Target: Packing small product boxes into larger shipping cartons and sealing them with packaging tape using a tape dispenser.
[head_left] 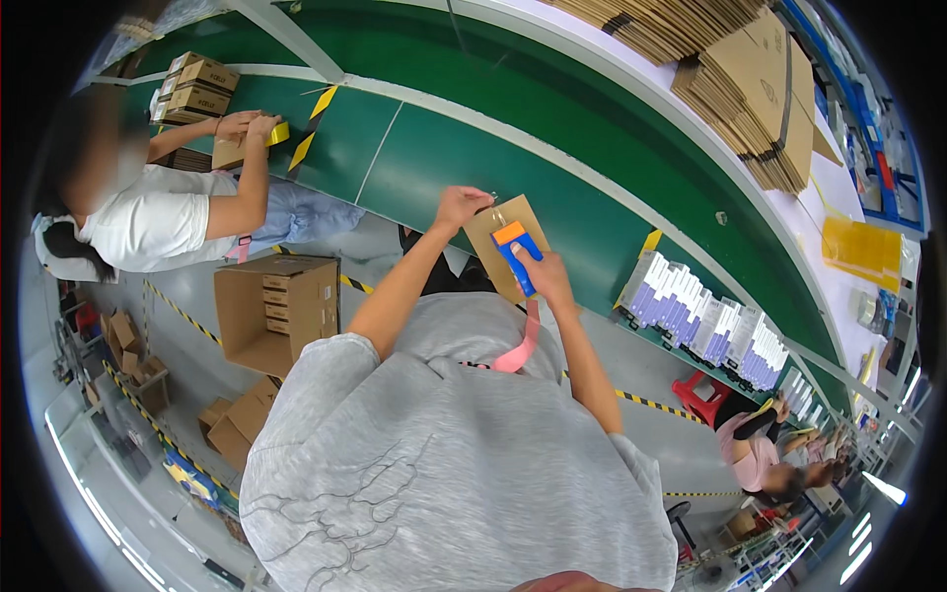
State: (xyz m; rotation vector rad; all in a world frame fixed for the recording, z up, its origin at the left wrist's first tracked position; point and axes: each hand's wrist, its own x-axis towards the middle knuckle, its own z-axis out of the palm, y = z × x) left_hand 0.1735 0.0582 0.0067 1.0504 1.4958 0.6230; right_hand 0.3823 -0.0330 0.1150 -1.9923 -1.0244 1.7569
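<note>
In my right hand is a blue-and-orange tool that looks like a tape dispenser, closed in my fingers with the thumb along its side. It lies over a brown cardboard box at the near edge of the green workbench. My left hand is at the box's far left corner, thumb and fingertips pinched together. Something small and shiny, perhaps clear tape, shows between those fingertips and the orange end; I cannot make it out. A pink strap hangs below the dispenser, against my grey shirt.
To my left a co-worker handles a small box with yellow tape; stacked cartons stand beyond. A large open carton is on the floor. Rows of white-and-purple boxes line the bench at right. Flattened cardboard is piled across.
</note>
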